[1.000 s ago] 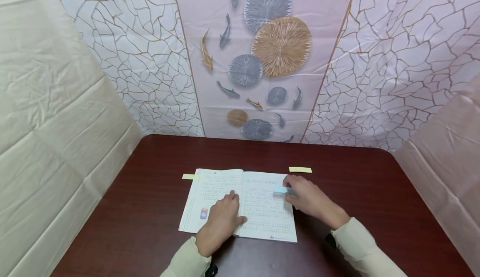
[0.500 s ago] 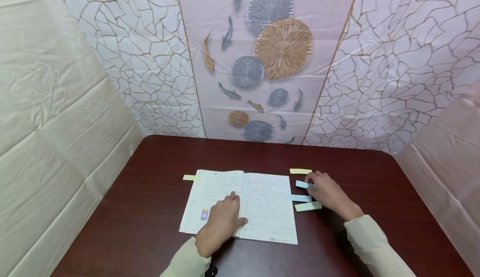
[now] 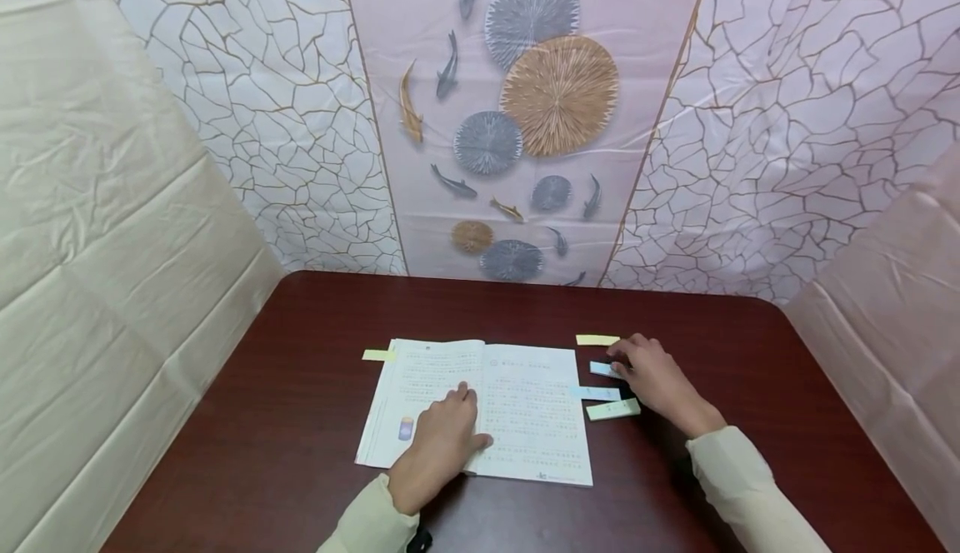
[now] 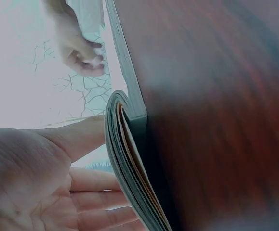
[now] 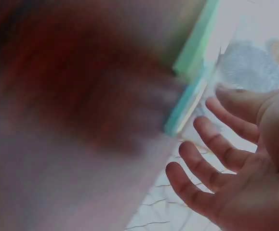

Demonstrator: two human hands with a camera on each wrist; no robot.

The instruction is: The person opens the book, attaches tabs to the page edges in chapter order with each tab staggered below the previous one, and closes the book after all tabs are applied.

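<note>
An open book [image 3: 536,420] with printed pages lies on the table. My left hand [image 3: 442,432] rests on it near the fold, fingers extended; the left wrist view shows the same palm [image 4: 28,173] beside the curved page edges [image 4: 129,159]. To the right of the book, my right hand [image 3: 656,378] hovers at a small blue sticky-note pad [image 3: 602,369], partly covering it. In the right wrist view its fingers [image 5: 192,187] are spread and hold nothing. A light blue strip [image 3: 598,393] reaches the right page's edge, with a pale green pad [image 3: 613,410] just below.
A yellow strip [image 3: 597,340] lies behind the right hand. Another yellow tab [image 3: 378,355] sticks out from the book's upper left edge. Patterned cloth [image 3: 487,145] hangs behind the dark red table [image 3: 337,311].
My right hand was over the right page with a light blue strip; it has moved right to the pads on the table, its fingers now loosened at the blue one. The left hand stays put.
</note>
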